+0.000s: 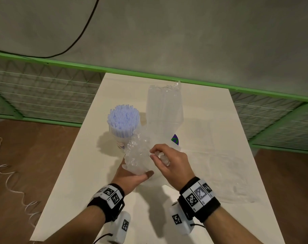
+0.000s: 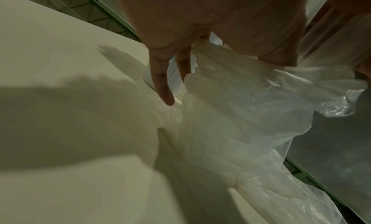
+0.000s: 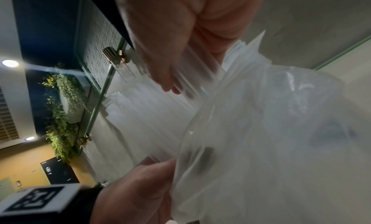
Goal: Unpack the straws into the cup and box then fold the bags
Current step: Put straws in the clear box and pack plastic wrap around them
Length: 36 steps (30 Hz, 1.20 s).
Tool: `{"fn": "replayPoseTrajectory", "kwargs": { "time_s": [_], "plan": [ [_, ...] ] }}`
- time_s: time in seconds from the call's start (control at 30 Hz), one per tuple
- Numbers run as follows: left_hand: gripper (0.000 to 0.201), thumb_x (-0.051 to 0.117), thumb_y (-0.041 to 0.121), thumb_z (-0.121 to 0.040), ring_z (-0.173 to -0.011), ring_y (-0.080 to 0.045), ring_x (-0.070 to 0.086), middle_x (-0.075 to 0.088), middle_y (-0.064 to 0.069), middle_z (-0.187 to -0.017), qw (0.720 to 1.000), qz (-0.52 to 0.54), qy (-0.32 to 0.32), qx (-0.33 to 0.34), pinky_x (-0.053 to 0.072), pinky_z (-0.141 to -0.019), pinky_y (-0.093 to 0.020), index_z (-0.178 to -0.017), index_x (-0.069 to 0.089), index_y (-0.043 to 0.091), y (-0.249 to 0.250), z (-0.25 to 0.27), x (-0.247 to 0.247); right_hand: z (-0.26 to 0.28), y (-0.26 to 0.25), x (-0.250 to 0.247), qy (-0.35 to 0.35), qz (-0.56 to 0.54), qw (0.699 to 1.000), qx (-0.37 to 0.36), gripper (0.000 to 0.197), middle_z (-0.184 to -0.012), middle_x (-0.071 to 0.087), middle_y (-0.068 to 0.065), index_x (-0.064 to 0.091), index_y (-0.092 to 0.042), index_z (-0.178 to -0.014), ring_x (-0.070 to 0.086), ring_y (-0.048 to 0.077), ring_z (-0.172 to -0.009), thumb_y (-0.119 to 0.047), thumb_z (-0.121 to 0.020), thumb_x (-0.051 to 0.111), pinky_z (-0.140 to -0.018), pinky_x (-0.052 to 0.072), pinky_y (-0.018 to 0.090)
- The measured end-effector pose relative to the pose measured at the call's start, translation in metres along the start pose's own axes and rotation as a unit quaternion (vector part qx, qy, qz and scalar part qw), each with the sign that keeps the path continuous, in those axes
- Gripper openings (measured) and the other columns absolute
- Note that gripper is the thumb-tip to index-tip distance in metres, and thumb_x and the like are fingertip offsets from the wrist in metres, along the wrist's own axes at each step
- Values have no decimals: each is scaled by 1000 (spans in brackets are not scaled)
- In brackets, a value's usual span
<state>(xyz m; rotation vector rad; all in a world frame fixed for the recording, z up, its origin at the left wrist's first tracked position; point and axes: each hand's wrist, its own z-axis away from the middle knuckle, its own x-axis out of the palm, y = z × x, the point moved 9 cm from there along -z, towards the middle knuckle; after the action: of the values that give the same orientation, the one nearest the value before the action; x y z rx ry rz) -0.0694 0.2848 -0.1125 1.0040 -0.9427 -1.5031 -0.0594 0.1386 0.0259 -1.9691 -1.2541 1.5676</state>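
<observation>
A clear plastic bag (image 1: 163,110) full of clear straws lies pointing away from me, its crumpled mouth (image 1: 137,152) toward me. My left hand (image 1: 132,175) grips that mouth from below; in the left wrist view its fingers (image 2: 162,84) curl beside the bag film (image 2: 251,108). My right hand (image 1: 169,162) grips the ends of a bundle of clear straws (image 1: 159,154) at the mouth, and its fingers (image 3: 166,78) pinch those straws (image 3: 200,78). To the left, a cup (image 1: 120,141) stands packed with lavender straws (image 1: 123,118).
An empty clear bag (image 1: 229,175) lies flat on the right side of the white table (image 1: 96,173). A white item with a purple and green logo (image 1: 175,139) shows under the full bag. A green railing (image 1: 220,85) runs behind the table's far edge.
</observation>
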Motion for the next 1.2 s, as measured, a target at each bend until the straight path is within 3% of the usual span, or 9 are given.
{"fn": "replayPoseTrajectory", "kwargs": {
  "time_s": [0.13, 0.23, 0.37, 0.5, 0.63, 0.77, 0.97, 1.07, 1.2],
  "plan": [
    [53, 91, 24, -70, -94, 1, 71, 77, 13, -102, 1000, -6, 9, -10, 52, -82, -14, -118, 67, 24, 0, 1, -2, -6, -2, -5, 30, 22, 999, -16, 19, -91, 71, -10, 61, -25, -105, 65, 5, -83, -18, -89, 70, -73, 47, 13],
    [51, 91, 23, -70, -89, 4, 71, 77, 15, -97, 1000, -13, 16, -14, 49, -71, -4, -115, 68, 24, 1, 1, -4, -11, -2, -18, 68, 39, 997, -21, 17, -90, 73, -6, 67, -14, -104, 67, 8, -79, -16, -88, 70, -72, 51, 21],
    [58, 93, 26, -67, -92, 4, 70, 76, 13, -101, 999, -21, 24, -12, 51, -80, -11, -117, 65, 26, 1, 0, -5, -12, 5, -15, 55, 69, 996, -27, 17, -90, 74, -2, 69, -11, -103, 68, 12, -79, -12, -86, 71, -71, 51, 25],
    [60, 93, 25, -67, -92, 9, 68, 74, 14, -103, 999, -30, 28, -4, 47, -75, -3, -118, 62, 29, 4, -1, -3, -15, 20, -11, 24, 39, 999, 8, 19, -95, 74, -4, 68, -15, -106, 66, 6, -90, -13, -88, 70, -80, 46, 9],
    [61, 94, 29, -64, -92, 8, 68, 75, 15, -101, 999, -33, 26, -8, 49, -82, -13, -116, 62, 31, 2, -3, -4, -24, 22, -21, 10, 21, 999, 30, 21, -98, 74, -4, 68, -15, -110, 69, 6, -94, -16, -89, 71, -85, 55, 29],
    [74, 94, 42, -55, -93, 8, 68, 74, 16, -104, 999, -34, 23, -21, 49, -85, -15, -120, 60, 31, -2, -2, -5, -51, -10, -70, 76, 0, 997, -32, 27, -97, 74, -2, 70, -10, -110, 70, 3, -88, -12, -84, 76, -84, 58, 27],
    [80, 93, 48, -52, -97, 4, 69, 74, 15, -106, 998, -38, 25, -44, 52, -90, -20, -123, 61, 30, -6, -3, -7, -102, -56, -170, 181, -147, 971, -53, 20, -86, 73, 15, 67, 3, -105, 71, 24, -68, -1, -85, 72, -69, 60, 48],
    [72, 94, 45, -57, -96, 3, 69, 75, 13, -105, 997, -41, 22, -69, 52, -87, -18, -120, 64, 26, -11, -2, -8, -130, -75, -215, 231, -165, 954, -93, 24, -89, 71, 20, 65, 6, -106, 71, 34, -70, -2, -85, 73, -67, 61, 44],
    [79, 96, 45, -53, -101, 0, 68, 74, 14, -108, 997, -28, 24, -67, 52, -97, -27, -123, 61, 30, -11, -1, -9, -181, -54, -204, 183, -136, 970, -83, 25, -90, 73, 13, 66, 3, -107, 73, 28, -75, -7, -86, 73, -68, 61, 43]
  ]
}}
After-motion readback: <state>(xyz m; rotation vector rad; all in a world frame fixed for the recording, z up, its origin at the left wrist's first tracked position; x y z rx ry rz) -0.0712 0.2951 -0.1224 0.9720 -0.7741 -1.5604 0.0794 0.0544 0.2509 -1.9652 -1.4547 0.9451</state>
